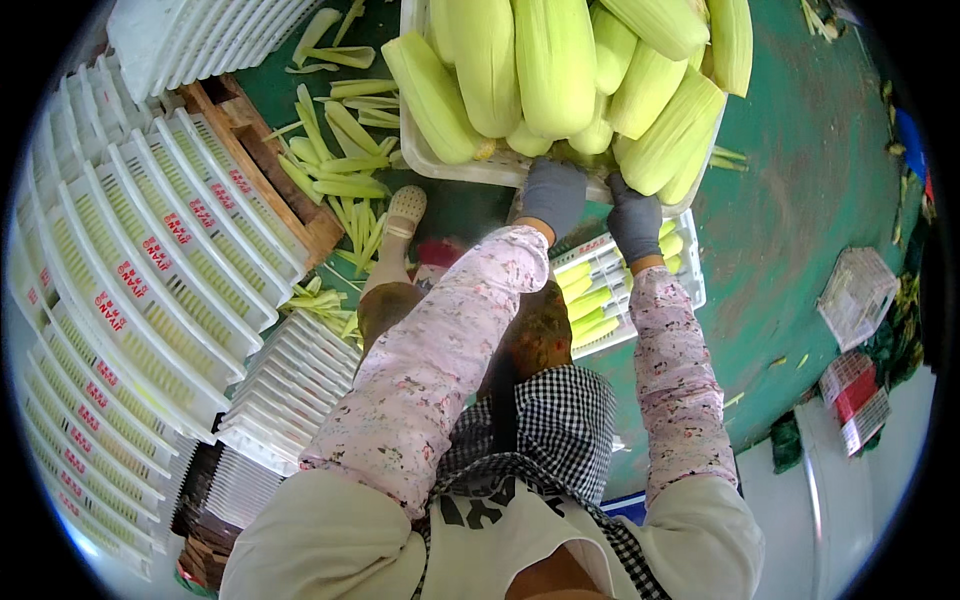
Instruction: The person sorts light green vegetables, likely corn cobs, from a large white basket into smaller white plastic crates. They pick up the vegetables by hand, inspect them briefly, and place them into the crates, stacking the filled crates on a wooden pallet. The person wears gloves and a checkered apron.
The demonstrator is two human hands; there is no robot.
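Note:
Before me a white plastic crate (461,169) is heaped with pale green ears of corn in their husks (555,67). My left hand (553,196), in a grey glove, reaches to the near rim of this crate, just under the heap. Beside it on the right, my right hand (634,225), gloved alike, is at the same rim below a slanting ear of corn (671,127). The fingers of both hands are mostly hidden, so any grip cannot be made out. Lower down, another white crate (697,262) contains trimmed ears of corn (590,304) in a row.
Stacked white plastic crates (161,255) fill the left, near a wooden pallet (259,165). Stripped husk leaves (352,169) litter the green floor (795,172). A translucent basket (857,298) and a red-and-white basket (855,401) stand at the right.

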